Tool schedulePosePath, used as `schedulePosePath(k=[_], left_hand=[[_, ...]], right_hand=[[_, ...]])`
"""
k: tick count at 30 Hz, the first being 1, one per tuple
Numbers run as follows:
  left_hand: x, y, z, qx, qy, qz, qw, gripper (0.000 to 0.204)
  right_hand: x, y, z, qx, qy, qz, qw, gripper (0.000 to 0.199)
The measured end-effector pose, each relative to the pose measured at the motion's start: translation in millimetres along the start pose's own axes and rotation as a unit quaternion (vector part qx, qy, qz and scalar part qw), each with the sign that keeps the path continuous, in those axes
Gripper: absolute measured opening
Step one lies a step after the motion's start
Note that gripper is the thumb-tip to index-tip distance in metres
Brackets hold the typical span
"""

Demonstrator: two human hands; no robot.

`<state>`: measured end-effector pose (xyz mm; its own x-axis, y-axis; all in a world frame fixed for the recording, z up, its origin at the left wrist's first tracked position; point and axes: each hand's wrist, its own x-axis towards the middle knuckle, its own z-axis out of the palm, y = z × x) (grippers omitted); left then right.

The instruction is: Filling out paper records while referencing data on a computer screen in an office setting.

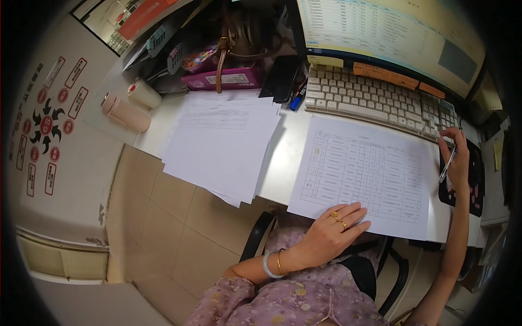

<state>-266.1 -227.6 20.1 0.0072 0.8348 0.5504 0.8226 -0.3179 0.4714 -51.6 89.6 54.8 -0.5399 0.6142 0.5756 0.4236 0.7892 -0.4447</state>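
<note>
My left hand (335, 228), with rings on its fingers and bangles at the wrist, lies flat on the lower edge of a printed table sheet (375, 174). Its fingers are stretched out and hold nothing. My right hand (458, 157) is at the right end of a beige keyboard (370, 100), its fingertips by the number keys. A slim pen (448, 164) is tucked in that hand, pointing down toward the dark mouse pad (476, 179). Whether a fingertip presses a key cannot be made out.
A lit monitor (391, 32) stands behind the keyboard. To the left lie a loose paper stack (217, 146), a blue marker (297, 101) and a black phone (280, 79). Farther left are a purple box (234, 79), a pink tumbler (126, 113) and a cream cup (144, 93).
</note>
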Motion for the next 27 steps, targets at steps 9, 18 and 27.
schedulePosePath(k=[9,18,27], left_hand=[[-7,-6,-24,0.025,-0.013,0.003,1.000,0.034],[-20,-51,-121,0.143,-0.035,-0.004,0.989,0.051],[-29,-115,-144,0.277,-0.121,-0.278,0.912,0.072]], right_hand=[[2,11,2,0.019,-0.020,0.002,1.000,0.012],[48,-37,-16,0.163,-0.079,0.007,0.984,0.029],[134,-274,152,0.489,-0.317,-0.040,0.812,0.035]])
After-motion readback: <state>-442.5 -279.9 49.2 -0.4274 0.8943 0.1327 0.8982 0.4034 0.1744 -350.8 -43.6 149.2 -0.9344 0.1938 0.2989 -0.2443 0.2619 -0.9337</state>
